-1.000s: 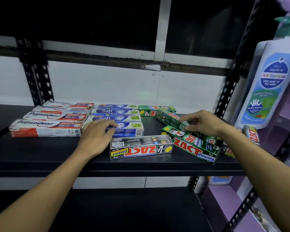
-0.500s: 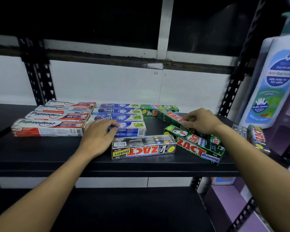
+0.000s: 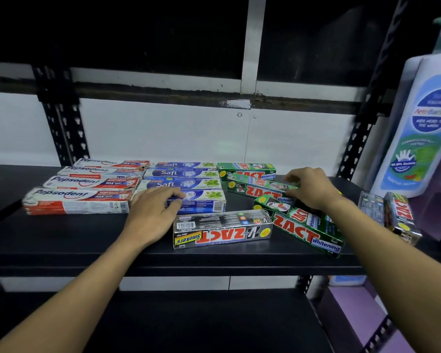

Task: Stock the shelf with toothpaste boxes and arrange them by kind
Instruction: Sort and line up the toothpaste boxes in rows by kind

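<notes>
Round has come the middle Zact Whitening box [image 3: 255, 189]: a second ago it lay well askew, and now it sits nearer square with the back Zact Whitening box [image 3: 247, 169]. The right hand [image 3: 313, 187] is at its right end, fingers curled and thumb opposed, pinching that end across its width. Just in front of that hand the front Zact Whitening box [image 3: 306, 230] lies slanted, touching or nearly touching the silver Zact Smokers box [image 3: 222, 231], which lies with its lettering upside down.

The left hand [image 3: 155, 215] lies flat, fingers straight, pressing on the front Safi box [image 3: 201, 202]. Behind it run the other Safi boxes [image 3: 181, 184], and to their left the row of Pepsodent boxes [image 3: 82, 197], all lengthwise on the black shelf [image 3: 87, 238]. Two more Zact Smokers boxes [image 3: 402, 217] lie at the far right end, by a white kids' wash bottle [image 3: 423, 128].

These look like light cartons: stiff along their length, but thin-walled and likely to dent under a hard squeeze. Their glossy faces should slide easily on the smooth shelf, so a push at one end will pivot a box, as seems to be the step in hand. For lifting, I would take one across the narrow sides near the middle; held at an end flap, it may tip.
</notes>
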The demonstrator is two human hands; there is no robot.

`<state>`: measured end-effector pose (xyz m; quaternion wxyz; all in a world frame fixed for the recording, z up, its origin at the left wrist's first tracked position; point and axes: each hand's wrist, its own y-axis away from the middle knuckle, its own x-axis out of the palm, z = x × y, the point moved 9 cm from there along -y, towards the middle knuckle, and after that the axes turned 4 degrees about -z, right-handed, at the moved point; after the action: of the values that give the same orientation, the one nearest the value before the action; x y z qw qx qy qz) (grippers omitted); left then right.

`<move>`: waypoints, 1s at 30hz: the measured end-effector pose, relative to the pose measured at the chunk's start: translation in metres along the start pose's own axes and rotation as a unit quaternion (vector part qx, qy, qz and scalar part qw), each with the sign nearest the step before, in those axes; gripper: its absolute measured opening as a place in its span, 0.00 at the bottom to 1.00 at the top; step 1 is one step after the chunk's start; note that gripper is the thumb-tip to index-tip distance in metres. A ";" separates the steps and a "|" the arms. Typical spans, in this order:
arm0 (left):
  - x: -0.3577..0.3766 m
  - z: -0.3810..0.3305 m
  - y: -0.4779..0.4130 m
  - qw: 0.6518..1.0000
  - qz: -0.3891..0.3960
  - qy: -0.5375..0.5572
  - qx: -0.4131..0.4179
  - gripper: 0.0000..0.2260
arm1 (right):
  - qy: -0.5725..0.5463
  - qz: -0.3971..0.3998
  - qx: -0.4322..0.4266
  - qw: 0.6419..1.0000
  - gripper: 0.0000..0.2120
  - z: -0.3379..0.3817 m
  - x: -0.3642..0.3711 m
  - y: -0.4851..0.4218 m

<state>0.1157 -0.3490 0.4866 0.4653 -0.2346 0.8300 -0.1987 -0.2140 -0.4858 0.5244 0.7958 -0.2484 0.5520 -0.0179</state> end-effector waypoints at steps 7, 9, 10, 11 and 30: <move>0.000 0.000 0.000 1.000 -0.005 0.000 0.003 0.09 | 0.094 0.015 0.054 0.994 0.16 0.007 0.014 -0.017; 0.001 0.001 0.000 1.000 -0.004 -0.001 0.003 0.09 | 0.088 0.017 0.061 0.994 0.20 0.017 0.020 -0.021; 0.001 0.001 0.000 1.000 -0.003 -0.004 0.004 0.09 | 0.075 0.024 0.067 0.995 0.23 0.021 0.025 -0.022; 0.002 0.002 0.000 1.000 -0.003 -0.006 0.005 0.08 | 0.063 0.032 0.072 0.995 0.25 0.025 0.032 -0.022; 0.003 0.004 -0.001 1.000 -0.007 -0.006 0.007 0.08 | 0.030 0.029 0.106 0.994 0.24 0.040 0.079 -0.050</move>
<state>0.1180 -0.3518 0.4834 0.4707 -0.2386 0.8241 -0.2061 -0.1353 -0.5390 0.4868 0.8007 -0.1463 0.5777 -0.0608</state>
